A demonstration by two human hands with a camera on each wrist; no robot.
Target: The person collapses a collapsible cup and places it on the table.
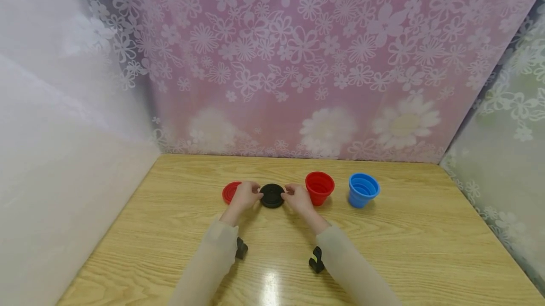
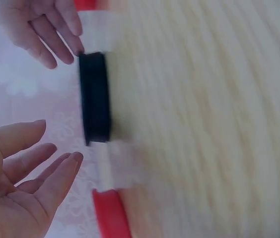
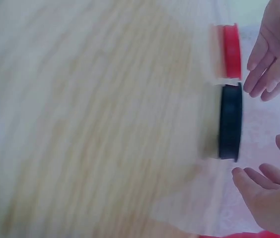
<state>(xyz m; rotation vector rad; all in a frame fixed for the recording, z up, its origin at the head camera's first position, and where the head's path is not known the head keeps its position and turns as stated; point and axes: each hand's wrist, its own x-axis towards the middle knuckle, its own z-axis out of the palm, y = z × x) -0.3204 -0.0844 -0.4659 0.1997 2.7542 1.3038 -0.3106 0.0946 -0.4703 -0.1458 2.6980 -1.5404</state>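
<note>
A black collapsible cup, folded flat into a disc, lies on the wooden table between both hands. My left hand is at its left side, fingers relaxed; in the left wrist view a small gap separates this hand from the black disc. On the opposite side is my right hand, fingers loosely bent and holding nothing; the right wrist view shows its fingertips just off the black rim. A flattened red cup lies beside the left hand, partly hidden by it.
Just beyond the right hand stands an opened-out red cup, with an opened-out blue cup to its right. The wooden table meets a pink flowered curtain at the back. Pale sheets hang along both sides.
</note>
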